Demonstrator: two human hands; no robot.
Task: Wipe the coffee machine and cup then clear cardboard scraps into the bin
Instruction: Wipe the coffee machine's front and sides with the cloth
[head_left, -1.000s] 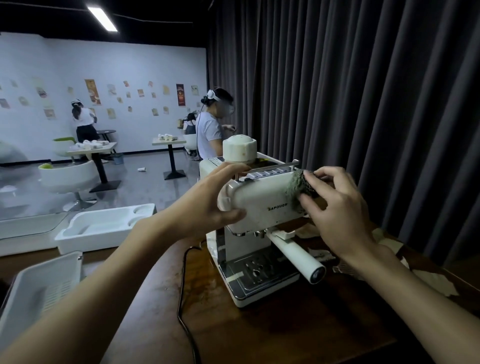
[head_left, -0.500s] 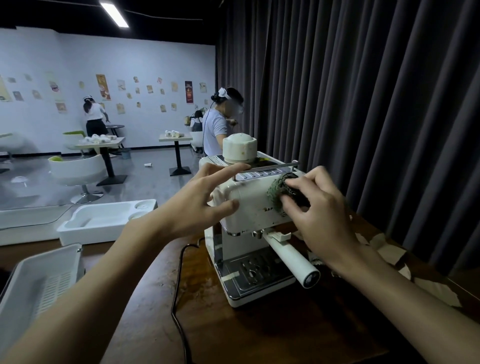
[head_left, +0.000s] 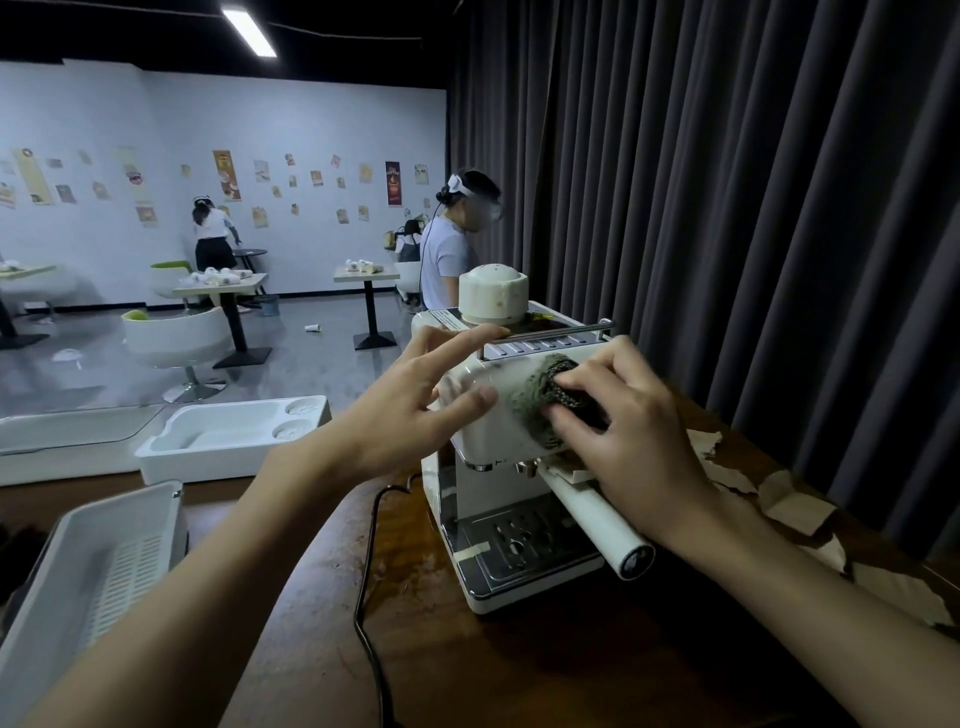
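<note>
The coffee machine (head_left: 493, 447) stands on the brown wooden worktop (head_left: 519, 675), in front of a dark curtain (head_left: 727, 208). The left hand (head_left: 410, 410) rests on the machine's upper left corner. Its grip is spread: the fingers lie straight and apart over the top edge, and the thumb presses flat on the front panel. The right hand (head_left: 639, 441) holds a green scouring pad (head_left: 535, 405) against the middle of the same front panel. Its grip is closed on the pad, with the fingertips curled over the pad's dark back.

A white handle (head_left: 602, 525) sticks out from under the panel toward the camera, above the metal drip tray (head_left: 519, 540). A white domed piece (head_left: 493, 293) sits on top of the machine; whether it is a cup turned over cannot be told. A black cord (head_left: 366, 571) runs from the machine's left side across the worktop toward the near edge.

Torn cardboard scraps (head_left: 795, 504) lie on the worktop to the right of the machine, beside the curtain, and reach toward the right edge of the view. A white slotted basket (head_left: 78, 571) sits at the lower left. Behind it lies a white foam tray (head_left: 234, 441). Farther back, two people (head_left: 447, 254) stand among small tables and white chairs.
</note>
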